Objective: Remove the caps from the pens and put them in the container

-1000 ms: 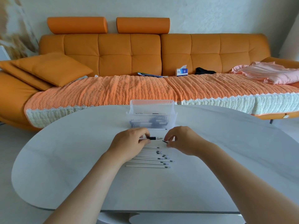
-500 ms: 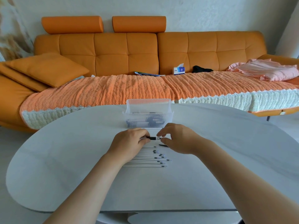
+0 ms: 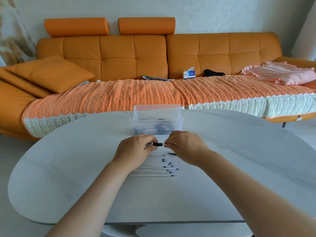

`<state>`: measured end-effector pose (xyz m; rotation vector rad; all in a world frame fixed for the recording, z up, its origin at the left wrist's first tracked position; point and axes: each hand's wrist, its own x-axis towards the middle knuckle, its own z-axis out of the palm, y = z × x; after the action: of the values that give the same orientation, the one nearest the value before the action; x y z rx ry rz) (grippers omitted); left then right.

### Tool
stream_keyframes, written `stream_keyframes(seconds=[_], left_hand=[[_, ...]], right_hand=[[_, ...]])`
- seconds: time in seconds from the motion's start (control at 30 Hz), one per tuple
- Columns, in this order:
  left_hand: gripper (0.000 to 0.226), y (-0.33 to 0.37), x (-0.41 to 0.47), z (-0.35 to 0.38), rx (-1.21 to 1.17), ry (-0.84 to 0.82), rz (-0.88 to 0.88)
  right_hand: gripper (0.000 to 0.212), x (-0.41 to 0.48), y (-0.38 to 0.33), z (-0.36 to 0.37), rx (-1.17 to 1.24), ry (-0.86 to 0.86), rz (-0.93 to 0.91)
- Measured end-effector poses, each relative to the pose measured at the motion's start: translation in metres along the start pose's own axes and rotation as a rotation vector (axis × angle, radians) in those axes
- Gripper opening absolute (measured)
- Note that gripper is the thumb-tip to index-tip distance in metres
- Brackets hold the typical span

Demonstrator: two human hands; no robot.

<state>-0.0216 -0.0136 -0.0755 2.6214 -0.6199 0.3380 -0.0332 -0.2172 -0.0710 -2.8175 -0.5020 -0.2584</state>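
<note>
My left hand [image 3: 136, 148] grips a white pen with a black grip section [image 3: 157, 144], held level just in front of the clear plastic container [image 3: 156, 127]. My right hand [image 3: 185, 147] pinches the pen's right end, where its cap sits. Dark caps and pen parts show through the container's ribbed wall. Below my hands, several white pens [image 3: 156, 168] lie side by side in a row on the table. A small dark piece [image 3: 171, 153] lies on the table by my right hand.
The white oval table [image 3: 68, 168] carries only the container and the pens. Behind it stands an orange sofa [image 3: 153, 57] with a knitted cover, cushions, a tissue box [image 3: 189, 75] and pink cloth [image 3: 283, 74].
My right hand moved left from the table to the pen's tip and now pinches it. The left hand kept holding the pen in place.
</note>
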Motion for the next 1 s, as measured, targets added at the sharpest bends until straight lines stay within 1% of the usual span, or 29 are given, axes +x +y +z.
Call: stream_keyframes(seconds=[0.33, 0.53, 0.63, 0.77, 0.87, 0.9, 1.0], left_hand=[[0.011, -0.004, 0.001, -0.006, -0.007, -0.033, -0.021], [0.012, -0.002, -0.002, -0.006, 0.072, 0.016, 0.05], [0.014, -0.001, -0.001, -0.004, 0.065, 0.008, 0.055], [0.018, 0.0, 0.001, -0.002, 0.043, -0.047, 0.036], [0.02, 0.002, 0.001, -0.002, 0.051, -0.043, 0.033], [0.02, 0.002, 0.001, -0.003, 0.058, -0.037, 0.036], [0.021, 0.002, 0.001, -0.004, 0.08, -0.028, 0.052]], right_hand=[[0.029, 0.003, -0.004, 0.008, -0.025, 0.031, -0.024], [0.027, 0.003, -0.005, 0.001, 0.0, -0.065, -0.009], [0.027, 0.004, -0.004, 0.0, -0.04, -0.065, 0.011], [0.016, 0.002, -0.007, -0.003, -0.029, 0.012, 0.025], [0.006, 0.002, -0.009, -0.004, -0.013, 0.061, 0.066], [0.01, 0.002, -0.009, -0.005, 0.012, 0.068, 0.081], [0.031, 0.002, -0.006, -0.005, 0.062, 0.036, 0.076]])
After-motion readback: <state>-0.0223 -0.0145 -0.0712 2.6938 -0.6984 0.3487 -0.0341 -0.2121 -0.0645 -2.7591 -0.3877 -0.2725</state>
